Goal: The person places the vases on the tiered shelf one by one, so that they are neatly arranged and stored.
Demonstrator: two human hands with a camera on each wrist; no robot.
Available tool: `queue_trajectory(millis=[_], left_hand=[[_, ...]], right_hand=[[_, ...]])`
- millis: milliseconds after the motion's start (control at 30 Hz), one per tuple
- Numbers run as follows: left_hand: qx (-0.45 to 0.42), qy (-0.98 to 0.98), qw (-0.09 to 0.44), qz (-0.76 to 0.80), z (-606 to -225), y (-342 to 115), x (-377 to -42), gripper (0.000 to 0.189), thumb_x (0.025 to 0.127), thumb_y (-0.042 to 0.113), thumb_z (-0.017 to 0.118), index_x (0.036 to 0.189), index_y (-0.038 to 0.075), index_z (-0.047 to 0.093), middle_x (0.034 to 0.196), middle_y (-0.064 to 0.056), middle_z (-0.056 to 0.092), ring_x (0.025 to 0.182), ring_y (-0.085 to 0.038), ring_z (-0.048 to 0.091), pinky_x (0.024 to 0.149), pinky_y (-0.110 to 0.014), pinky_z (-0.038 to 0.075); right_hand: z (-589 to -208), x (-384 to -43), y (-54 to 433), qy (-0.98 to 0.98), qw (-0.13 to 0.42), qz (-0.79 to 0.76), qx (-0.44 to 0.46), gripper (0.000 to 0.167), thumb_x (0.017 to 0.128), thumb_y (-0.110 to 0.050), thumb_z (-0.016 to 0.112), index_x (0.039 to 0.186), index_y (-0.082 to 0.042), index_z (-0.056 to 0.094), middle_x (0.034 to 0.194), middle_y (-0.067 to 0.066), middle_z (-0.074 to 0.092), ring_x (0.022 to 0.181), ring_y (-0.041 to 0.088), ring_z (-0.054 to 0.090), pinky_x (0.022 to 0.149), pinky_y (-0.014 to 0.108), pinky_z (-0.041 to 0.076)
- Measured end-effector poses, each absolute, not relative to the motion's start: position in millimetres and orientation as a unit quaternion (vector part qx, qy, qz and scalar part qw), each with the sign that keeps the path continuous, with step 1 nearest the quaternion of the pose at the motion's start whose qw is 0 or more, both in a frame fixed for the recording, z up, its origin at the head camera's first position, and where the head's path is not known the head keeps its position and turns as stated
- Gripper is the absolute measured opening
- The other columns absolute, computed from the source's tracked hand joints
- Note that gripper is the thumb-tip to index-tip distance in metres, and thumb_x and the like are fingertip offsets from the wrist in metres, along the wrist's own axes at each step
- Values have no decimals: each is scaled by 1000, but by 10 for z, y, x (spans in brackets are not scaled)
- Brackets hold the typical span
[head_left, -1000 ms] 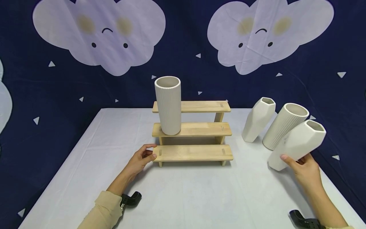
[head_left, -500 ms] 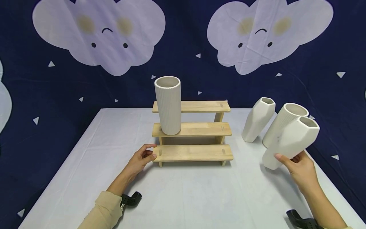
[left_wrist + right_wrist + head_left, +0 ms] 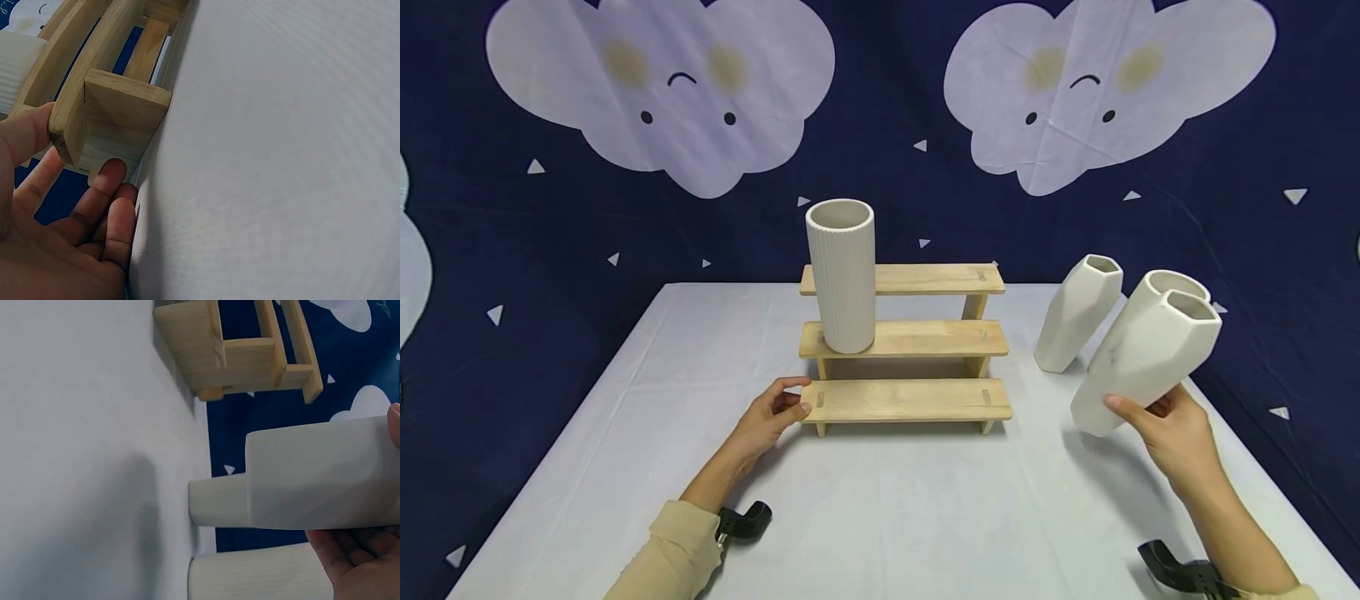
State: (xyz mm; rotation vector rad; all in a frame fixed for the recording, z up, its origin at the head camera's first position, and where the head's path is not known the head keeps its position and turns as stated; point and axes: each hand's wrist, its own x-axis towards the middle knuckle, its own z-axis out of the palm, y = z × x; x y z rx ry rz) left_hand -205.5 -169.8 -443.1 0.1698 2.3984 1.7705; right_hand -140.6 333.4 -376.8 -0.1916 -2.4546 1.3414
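Note:
My right hand (image 3: 1176,437) grips a white faceted vase (image 3: 1150,358) around its lower part. The vase leans right, and in the right wrist view its base (image 3: 269,478) hangs clear of the white table. At the left end of a three-step wooden display stand (image 3: 910,400), my left hand (image 3: 769,421) pinches the lowest step between thumb and index finger; its other fingers (image 3: 119,228) are loosely bent below. A tall ribbed white vase (image 3: 844,283) stands upright on the left of the middle step.
Another faceted white vase (image 3: 1078,315) stands at the table's back right. Beside it, a second ribbed vase (image 3: 1150,287) is partly hidden behind the held one. A dark blue cloth with clouds (image 3: 880,150) hangs behind the white-covered table (image 3: 925,517).
My right hand has carried the faceted vase left and slightly up, so it now covers more of the ribbed vase behind. The left hand and the stand have stayed put.

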Motion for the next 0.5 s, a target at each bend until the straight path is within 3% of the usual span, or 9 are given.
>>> queue_trajectory(millis=[300,500], left_hand=[[57,798,81,594,-4400,-1695,-2036,47,90,20,64,134,13,48,112,-17,56,92,-14,50,75,-27,40],[59,796,79,597,-4409,-1694,-2040,47,90,19,64,134,12,48,111,-16,57,91,-14,50,73,-26,40]], right_hand=[[-3690,-1454,3204,-866,156,473,-46,61,85,-21,71,134,-3,41,103,-28,49,93,-14,51,73,5,44],[-3621,-1500,3087,-853,160,496,-16,55,85,-15,71,131,-3,43,103,-27,54,94,-12,54,75,6,44]])
